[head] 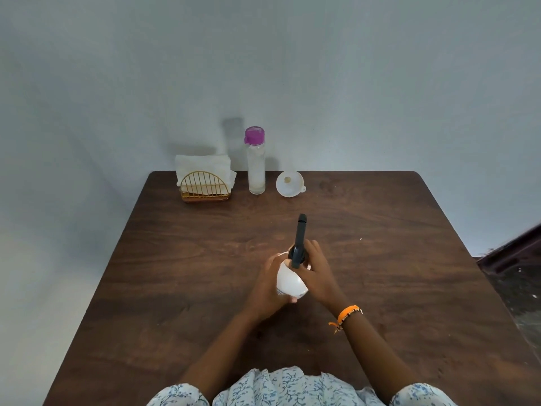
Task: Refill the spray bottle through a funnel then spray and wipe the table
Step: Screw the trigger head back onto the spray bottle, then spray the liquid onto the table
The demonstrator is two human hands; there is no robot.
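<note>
A white spray bottle (289, 281) with a black spray head (300, 240) stands near the middle of the dark wooden table (175, 259). My left hand (268, 284) wraps around the bottle's white body. My right hand (314, 272) grips the black head at the bottle's neck. At the far edge lies a white funnel (289, 184), wide mouth facing me. Left of it stands a clear water bottle (256, 162) with a purple cap, closed.
A gold wire holder (204, 187) with white napkins (202, 165) stands at the table's far left, against the pale wall. The table's right edge drops to a dark floor (518, 276).
</note>
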